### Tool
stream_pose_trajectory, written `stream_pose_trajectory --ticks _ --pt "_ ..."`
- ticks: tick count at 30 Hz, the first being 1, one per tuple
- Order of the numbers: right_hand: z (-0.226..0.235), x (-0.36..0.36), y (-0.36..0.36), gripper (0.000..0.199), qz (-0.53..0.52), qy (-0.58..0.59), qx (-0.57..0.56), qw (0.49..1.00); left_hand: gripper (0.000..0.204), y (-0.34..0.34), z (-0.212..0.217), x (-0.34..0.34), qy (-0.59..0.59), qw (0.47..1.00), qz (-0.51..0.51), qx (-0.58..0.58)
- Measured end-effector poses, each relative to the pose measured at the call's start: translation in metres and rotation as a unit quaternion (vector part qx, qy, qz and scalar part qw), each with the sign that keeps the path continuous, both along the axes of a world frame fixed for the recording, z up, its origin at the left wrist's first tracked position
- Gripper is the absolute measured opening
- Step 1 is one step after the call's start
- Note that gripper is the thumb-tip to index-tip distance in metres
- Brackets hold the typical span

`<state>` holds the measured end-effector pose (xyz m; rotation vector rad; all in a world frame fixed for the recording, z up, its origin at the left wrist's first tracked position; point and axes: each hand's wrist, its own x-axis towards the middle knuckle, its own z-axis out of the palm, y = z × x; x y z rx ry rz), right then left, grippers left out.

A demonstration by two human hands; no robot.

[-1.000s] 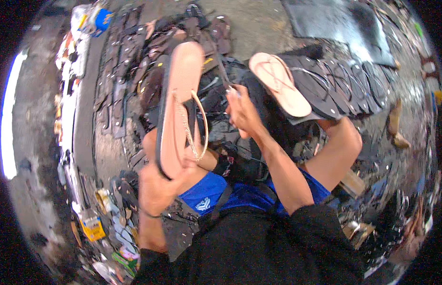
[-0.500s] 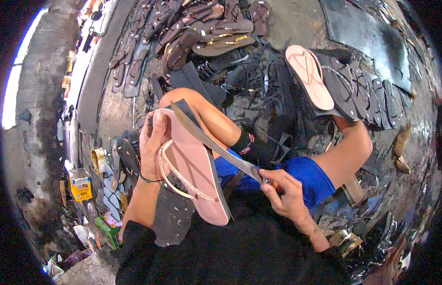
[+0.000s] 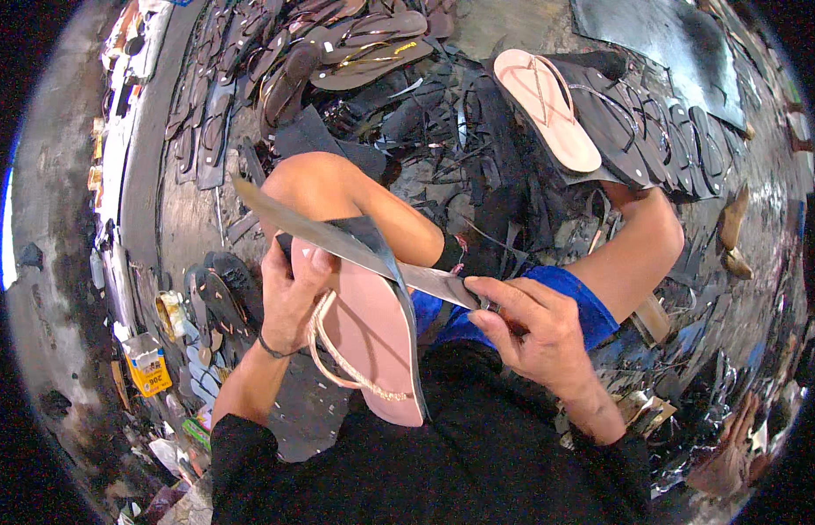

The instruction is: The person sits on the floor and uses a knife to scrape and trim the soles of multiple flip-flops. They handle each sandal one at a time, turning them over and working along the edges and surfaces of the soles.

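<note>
My left hand grips a pink flip-flop by its upper left edge, thumb on the footbed. The flip-flop has a light, glittery strap, and a dark rubber sheet shows beneath it, jutting past its upper end and right edge. In my right hand is a long-bladed knife, its handle mostly hidden by my fingers. The blade crosses the flip-flop's upper end, over the dark rubber, with its tip beyond my left hand. Whether the edge is in the rubber, I cannot tell.
Another pink flip-flop lies by a row of dark flip-flops at right. Many dark flip-flops are heaped at the far left. Black scraps litter the ground beyond my bent legs. A yellow box stands at left.
The knife has swung left and lies more crosswise over the flip-flop's upper end. My left thumb has moved lower on the footbed. The flip-flop is turned more upright, and the view has shifted.
</note>
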<state>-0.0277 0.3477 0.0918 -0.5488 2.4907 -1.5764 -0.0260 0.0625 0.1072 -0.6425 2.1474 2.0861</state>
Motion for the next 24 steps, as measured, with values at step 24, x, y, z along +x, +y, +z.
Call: stream_pose_trajectory --ticks 24 --pt "-0.018 0.012 0.045 0.028 -0.213 -0.025 -0.017 0.977 0.027 0.106 -0.022 -0.059 0.066 0.86 0.144 0.484"
